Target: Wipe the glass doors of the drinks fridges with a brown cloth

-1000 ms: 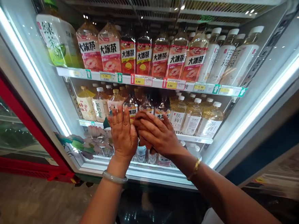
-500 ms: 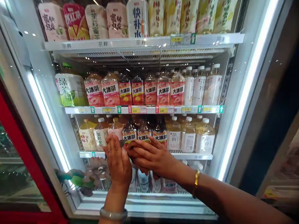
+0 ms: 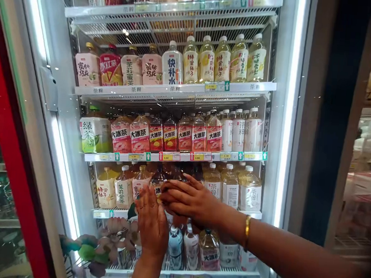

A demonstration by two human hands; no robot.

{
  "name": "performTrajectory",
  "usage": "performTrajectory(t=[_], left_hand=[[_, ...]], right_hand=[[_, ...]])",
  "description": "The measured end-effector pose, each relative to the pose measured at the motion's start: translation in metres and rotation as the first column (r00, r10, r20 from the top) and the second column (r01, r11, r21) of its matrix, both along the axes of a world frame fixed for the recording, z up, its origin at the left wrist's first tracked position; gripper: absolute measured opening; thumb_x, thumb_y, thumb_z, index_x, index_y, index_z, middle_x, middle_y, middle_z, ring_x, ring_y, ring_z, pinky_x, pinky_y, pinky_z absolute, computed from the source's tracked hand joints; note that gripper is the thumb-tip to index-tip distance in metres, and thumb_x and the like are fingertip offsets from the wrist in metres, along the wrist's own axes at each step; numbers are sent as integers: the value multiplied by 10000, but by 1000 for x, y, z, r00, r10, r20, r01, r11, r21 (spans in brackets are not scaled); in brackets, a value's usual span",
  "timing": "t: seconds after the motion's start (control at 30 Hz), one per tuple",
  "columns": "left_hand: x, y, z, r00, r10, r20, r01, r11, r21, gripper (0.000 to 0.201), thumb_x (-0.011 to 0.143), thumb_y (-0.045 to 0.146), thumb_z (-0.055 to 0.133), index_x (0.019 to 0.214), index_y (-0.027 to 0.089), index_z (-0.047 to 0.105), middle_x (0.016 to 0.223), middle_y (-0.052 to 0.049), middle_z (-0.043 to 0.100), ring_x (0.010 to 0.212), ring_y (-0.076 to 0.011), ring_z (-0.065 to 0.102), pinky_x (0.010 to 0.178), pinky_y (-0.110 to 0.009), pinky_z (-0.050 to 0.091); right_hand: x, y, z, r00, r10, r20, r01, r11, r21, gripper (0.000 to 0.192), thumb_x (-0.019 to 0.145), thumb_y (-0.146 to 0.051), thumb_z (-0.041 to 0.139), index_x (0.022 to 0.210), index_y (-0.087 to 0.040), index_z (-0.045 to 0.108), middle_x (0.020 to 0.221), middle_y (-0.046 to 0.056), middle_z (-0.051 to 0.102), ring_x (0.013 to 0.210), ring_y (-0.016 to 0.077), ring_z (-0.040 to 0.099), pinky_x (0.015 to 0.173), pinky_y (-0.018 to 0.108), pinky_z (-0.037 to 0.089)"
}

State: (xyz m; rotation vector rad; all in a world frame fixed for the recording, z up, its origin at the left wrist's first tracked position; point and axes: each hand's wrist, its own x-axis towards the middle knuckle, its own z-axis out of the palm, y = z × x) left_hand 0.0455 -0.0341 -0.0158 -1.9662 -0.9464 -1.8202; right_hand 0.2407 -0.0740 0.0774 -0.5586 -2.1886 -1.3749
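My left hand (image 3: pixel 152 225) is raised in front of a lit drinks cooler (image 3: pixel 289 121), its fingers stretched upward and palm turned to the right. Close beside it, my right hand (image 3: pixel 197 201) reaches in from the right with straight fingers pointing left. I see nothing held in either hand; the space between the fingertips is partly hidden. A gold bracelet (image 3: pixel 246 232) circles my right wrist. Behind the hands are dark iced tea bottles (image 3: pixel 159 175), partly covered, and clear-topped bottles with white labels (image 3: pixel 230 188).
Shelves of bottled drinks fill the cooler, with pink-labelled iced tea (image 3: pixel 140 133) above the hands and a blue-tinted bottle (image 3: pixel 175 246) below. Lotus-like flowers and leaves (image 3: pixel 93 253) show low left, perhaps reflected. A red door frame (image 3: pixel 5 143) stands left.
The view has tilted up and shows a higher shelf, with the bottles sitting lower in the picture. Both hands keep nearly the same pose; the left wrist's bangle has left view.
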Motion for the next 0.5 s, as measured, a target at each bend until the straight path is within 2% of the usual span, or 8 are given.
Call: performTrajectory(t=[0.07,0.17,0.27,0.33,0.4,0.43,0.5], left_hand=[[6,-6,5,1000,-15,-11,15,1000,-8,666,1063,208,339,1690,276,126,1772,-26,153,1651,-195,105,1369,-451,23],[23,-11,22,998,-49,-32,48,999,-9,676,1060,210,351,1690,288,119,1776,-27,131,1653,-197,93,1368,-452,23],[43,-9,50,998,-60,-13,60,998,3,683,1064,221,351,1691,293,90,1776,-52,116,1657,-219,63,1360,-516,6],[54,-7,71,998,-59,7,59,998,25,680,1067,224,343,1691,283,81,1775,-71,115,1657,-231,57,1352,-553,2],[58,-5,87,998,-57,-17,58,995,75,681,1067,219,343,1691,274,77,1771,-77,136,1657,-226,59,1352,-554,6],[58,-6,92,997,-56,-49,61,993,97,684,1065,216,348,1691,269,79,1769,-79,147,1657,-222,65,1353,-546,8],[56,-8,98,991,-49,-127,65,990,127,688,1059,212,364,1691,268,97,1764,-80,174,1653,-219,101,1357,-527,18]], right_hand=[[35,-15,9,1000,-16,-11,16,1000,3,226,997,-305,633,1215,-323,690,1546,-54,586,1553,199,404,1354,529,257],[70,-28,43,987,-67,-143,76,996,53,219,983,-301,648,1197,-312,689,1507,-20,624,1558,210,398,1364,562,207],[62,-23,77,918,-98,-383,136,988,73,343,945,-326,681,1287,-302,653,1528,35,601,1577,248,358,1370,592,151],[47,-16,86,878,-98,-468,141,988,59,373,930,-315,688,1299,-285,646,1557,43,570,1595,266,316,1372,593,139],[40,-14,84,947,-80,-312,110,991,81,307,959,-284,645,1265,-282,659,1569,12,561,1602,250,304,1374,571,158],[44,-16,81,985,-62,-161,80,991,106,273,978,-276,619,1247,-284,665,1562,-6,568,1595,238,320,1372,552,184],[66,-27,76,991,-47,128,29,990,139,235,1003,-280,588,1220,-291,674,1539,-29,591,1570,219,374,1357,514,254]])
